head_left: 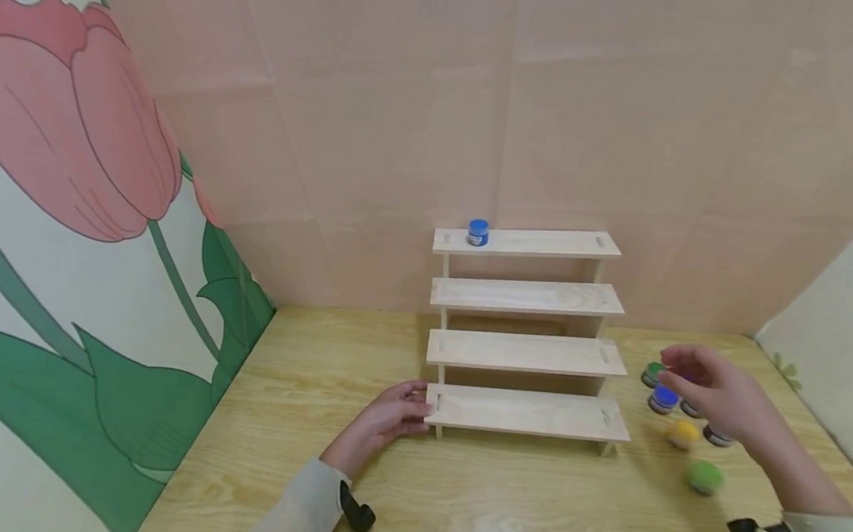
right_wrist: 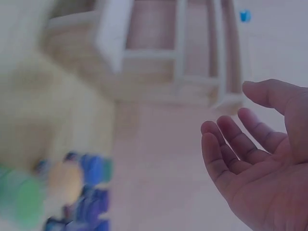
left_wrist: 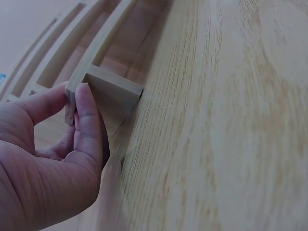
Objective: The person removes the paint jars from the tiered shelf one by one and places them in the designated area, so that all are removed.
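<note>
A pale wooden rack with stepped shelves (head_left: 528,353) stands on the table against the backdrop. My left hand (head_left: 388,417) pinches the left end of its lowest shelf; in the left wrist view the thumb and fingers (left_wrist: 86,113) clasp the board's end. On the top shelf, toward the left, sits a small blue-lidded jar (head_left: 478,232). To the right of the rack my right hand (head_left: 724,398) is raised over several small jars, fingers loosely bent and holding nothing. Among them are a blue jar (head_left: 662,400), a yellow-lidded jar (head_left: 684,434) and a light green-lidded jar (head_left: 705,477). The hand partly hides others.
The wood-grain table (head_left: 294,423) meets a pinkish cloth backdrop (head_left: 377,128) behind the rack. A wall with painted tulips (head_left: 71,104) borders the left side, and a pale wall (head_left: 842,332) borders the right.
</note>
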The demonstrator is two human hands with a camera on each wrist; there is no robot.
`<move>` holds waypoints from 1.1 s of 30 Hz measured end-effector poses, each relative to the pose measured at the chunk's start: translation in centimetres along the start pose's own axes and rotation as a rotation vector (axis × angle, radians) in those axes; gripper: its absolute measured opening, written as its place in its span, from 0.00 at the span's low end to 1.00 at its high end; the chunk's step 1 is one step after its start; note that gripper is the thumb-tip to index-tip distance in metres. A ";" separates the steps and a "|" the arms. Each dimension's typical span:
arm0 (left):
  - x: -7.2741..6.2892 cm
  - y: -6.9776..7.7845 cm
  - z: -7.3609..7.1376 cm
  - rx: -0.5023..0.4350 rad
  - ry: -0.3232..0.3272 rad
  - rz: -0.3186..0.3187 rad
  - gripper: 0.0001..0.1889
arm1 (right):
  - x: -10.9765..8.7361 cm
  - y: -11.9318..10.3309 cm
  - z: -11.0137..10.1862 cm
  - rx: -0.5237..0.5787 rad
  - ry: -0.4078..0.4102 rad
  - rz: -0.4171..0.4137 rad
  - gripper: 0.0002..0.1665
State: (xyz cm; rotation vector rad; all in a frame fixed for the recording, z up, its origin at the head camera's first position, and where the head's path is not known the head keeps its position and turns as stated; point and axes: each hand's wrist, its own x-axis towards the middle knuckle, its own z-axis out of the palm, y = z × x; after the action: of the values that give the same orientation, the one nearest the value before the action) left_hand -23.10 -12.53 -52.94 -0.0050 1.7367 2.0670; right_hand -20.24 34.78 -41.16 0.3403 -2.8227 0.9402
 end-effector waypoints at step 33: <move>0.3 0.0 -0.1 -0.014 0.008 -0.011 0.33 | 10.9 -11.2 -1.0 0.165 -0.014 -0.071 0.27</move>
State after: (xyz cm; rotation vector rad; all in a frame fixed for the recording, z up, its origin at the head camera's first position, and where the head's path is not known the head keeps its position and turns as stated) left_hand -23.39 -12.52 -52.99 -0.0273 1.7228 2.0744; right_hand -27.83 24.89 -31.68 0.4656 -2.7311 1.1620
